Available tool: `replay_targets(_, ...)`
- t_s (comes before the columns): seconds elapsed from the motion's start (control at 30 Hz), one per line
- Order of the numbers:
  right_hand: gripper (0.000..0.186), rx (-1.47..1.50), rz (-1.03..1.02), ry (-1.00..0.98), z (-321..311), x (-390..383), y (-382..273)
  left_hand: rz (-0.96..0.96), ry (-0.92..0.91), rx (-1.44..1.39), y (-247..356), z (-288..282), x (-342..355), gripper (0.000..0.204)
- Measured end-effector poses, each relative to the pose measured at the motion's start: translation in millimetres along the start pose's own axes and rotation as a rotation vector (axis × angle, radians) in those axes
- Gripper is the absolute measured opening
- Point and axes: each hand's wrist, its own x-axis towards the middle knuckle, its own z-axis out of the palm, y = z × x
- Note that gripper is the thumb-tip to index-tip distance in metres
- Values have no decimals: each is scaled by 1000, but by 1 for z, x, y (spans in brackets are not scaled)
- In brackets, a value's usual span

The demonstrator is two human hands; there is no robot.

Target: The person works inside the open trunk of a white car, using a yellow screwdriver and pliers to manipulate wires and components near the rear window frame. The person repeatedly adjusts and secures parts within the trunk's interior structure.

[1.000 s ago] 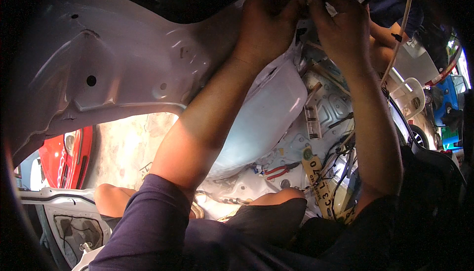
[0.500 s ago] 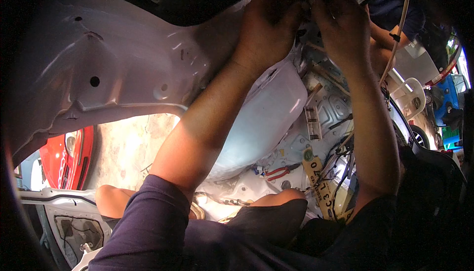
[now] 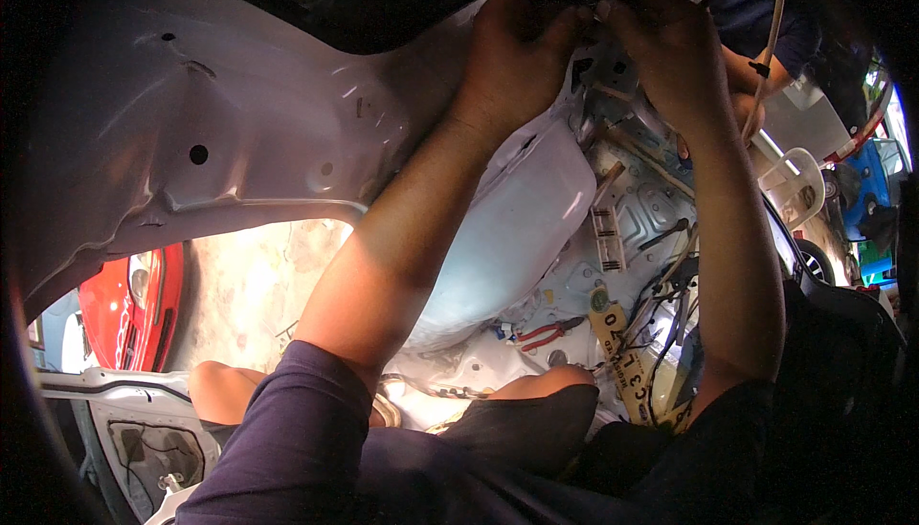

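Both my arms reach up inside a stripped car body. Near the top of the view my left hand (image 3: 522, 46) is closed, its thumb and fingers pinched together. Facing it, my right hand (image 3: 661, 32) is pinched too, the fingertips of the two almost touching. What lies between them looks small and dark, but shadow and my fingers hide its kind. To the left of my left arm spreads the bare pale metal body panel (image 3: 278, 133), with round holes in it. A smooth light-coloured wheel-arch hump (image 3: 498, 238) shows between my forearms.
Red-handled pliers (image 3: 549, 334) lie on the metal floor beside a yellowish number plate (image 3: 617, 353) and loose dark wires (image 3: 661, 334). A pale cable (image 3: 773, 42) hangs at the right, near another person's arm (image 3: 756, 75). Outside stand a red car (image 3: 134, 310) and a white plastic chair (image 3: 799, 185).
My hands stay pinched together near the top, with a slight shift of the fingers. My right forearm has moved a little to the right.
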Motion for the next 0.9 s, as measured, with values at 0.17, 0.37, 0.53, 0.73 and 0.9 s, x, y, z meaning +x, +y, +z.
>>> replay_targets(0.17, 21, 29, -47, -25, -2, 2, 4, 2, -27, 32, -6, -1, 0, 23)
replay_targets(0.37, 22, 180, 90, -9, 2, 1, 2, -41, -20, -4, -5, 0, 2, 25)
replay_targets(0.53, 19, -154, -74, 128, 9, 2, -4, -29, -18, 41, -5, -1, 3, 25)
replay_targets(0.73, 16, -300, -159, 244, 23, -2, -9, -17, 30, -5, -8, -1, 5, 23)
replay_targets(0.9, 16, -191, -94, 390, 38, -6, -15, -46, 38, -83, -10, 2, 6, 20)
